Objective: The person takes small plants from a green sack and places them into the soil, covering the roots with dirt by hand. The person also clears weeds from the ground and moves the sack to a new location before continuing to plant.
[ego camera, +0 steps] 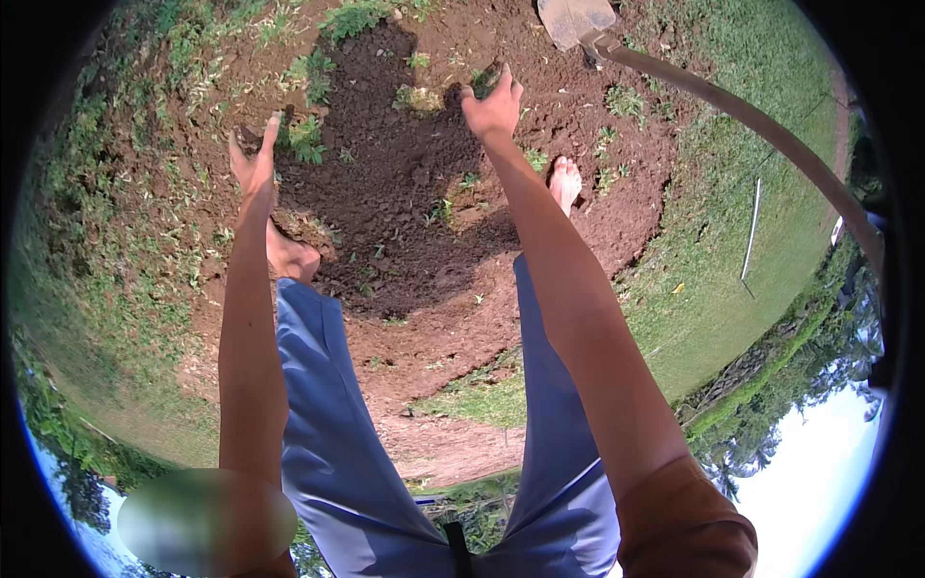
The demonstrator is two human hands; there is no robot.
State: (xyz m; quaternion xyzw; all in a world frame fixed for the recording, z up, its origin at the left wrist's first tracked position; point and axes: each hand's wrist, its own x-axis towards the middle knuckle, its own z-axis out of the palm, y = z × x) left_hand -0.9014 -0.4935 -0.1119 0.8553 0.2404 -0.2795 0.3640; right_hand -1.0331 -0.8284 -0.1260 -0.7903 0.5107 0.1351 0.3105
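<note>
My left hand [253,167] is low over the weedy soil at the left, thumb and fingers spread. Dark soil [250,137] shows between them; whether it is held or lies on the ground, I cannot tell. Farther right, my right hand [497,108] curls around a dark clod with green weeds [485,81], partly hidden by the fingers. Between both hands stretches loose brown soil [390,144] in shadow, dotted with small weeds. A leafy green weed [307,139] grows just right of my left hand.
A digging tool with a broad metal blade [576,20] lies at top right, its long wooden handle [730,105] reaching the right rim. My bare feet, left [290,254] and right [566,182], stand wide apart on the soil. Grass [715,289] borders the dug patch.
</note>
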